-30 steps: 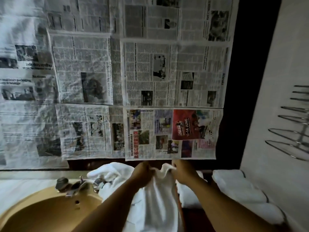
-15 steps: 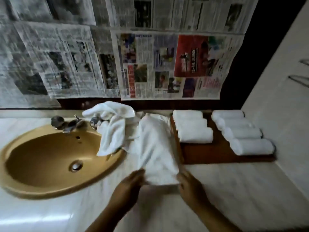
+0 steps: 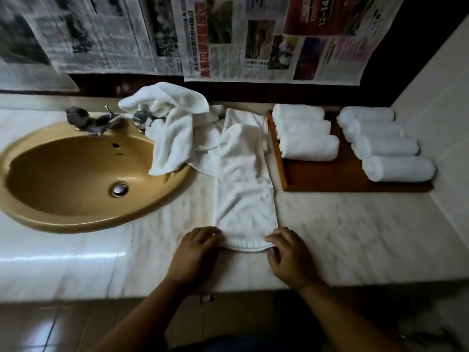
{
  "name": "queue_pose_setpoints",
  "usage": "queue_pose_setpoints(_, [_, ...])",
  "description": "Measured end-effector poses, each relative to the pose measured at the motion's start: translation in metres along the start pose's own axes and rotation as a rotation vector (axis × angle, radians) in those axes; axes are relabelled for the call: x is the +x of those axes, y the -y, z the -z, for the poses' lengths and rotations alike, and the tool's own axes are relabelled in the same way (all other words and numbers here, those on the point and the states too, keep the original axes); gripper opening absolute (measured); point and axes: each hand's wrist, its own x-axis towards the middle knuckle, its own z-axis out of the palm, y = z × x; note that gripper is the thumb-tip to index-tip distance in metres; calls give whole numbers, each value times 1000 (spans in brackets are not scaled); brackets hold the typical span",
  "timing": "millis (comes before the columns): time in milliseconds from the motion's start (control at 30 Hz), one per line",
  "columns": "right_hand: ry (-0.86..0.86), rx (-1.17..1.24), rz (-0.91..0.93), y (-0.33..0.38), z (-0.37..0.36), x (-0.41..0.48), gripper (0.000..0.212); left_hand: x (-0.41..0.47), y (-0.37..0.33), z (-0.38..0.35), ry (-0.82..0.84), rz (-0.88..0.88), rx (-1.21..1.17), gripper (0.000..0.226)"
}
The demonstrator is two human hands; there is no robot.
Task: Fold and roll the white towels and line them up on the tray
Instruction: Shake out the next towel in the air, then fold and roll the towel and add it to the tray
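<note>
My left hand (image 3: 200, 252) and right hand (image 3: 291, 255) pinch the folded towel (image 3: 243, 194) by its near corners (it lies flat on the desk (image 3: 355, 237)). Rolled towels (image 3: 309, 147) line the tray (image 3: 330, 179).

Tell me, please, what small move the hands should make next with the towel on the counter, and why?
Probably begin rolling the near hem away from the body. The folded towel lies as a long strip on the counter, the left hand and right hand hold its near corners, and the tray has bare space in front of its left row of rolled towels.
</note>
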Motion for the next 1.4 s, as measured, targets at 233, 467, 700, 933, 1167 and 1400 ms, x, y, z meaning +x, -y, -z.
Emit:
queue_pose_setpoints(233, [-56,6,83,-4,2,-16,23,-15,-3,1,9,-80,-6,36])
queue_pose_setpoints(467, [35,107,89,-1,11,-24,25,-30,-13,1,9,81,-132,25])
queue_pose_setpoints(700, [51,247,-82,14,12,-10,19,-26,-23,7,-62,161,-208,17])
queue_pose_setpoints(933, [-126,56,-13,16,-4,-33,14,-32,-17,2,3,134,-144,25])
queue_pose_setpoints(1167, [-47,46,44,4,3,-46,26,-33,-16,-1,-11,-14,-79,41])
queue_pose_setpoints(1400, [-18,16,23,0,3,-36,25,-32,-15,0,-29,-30,-74,43])
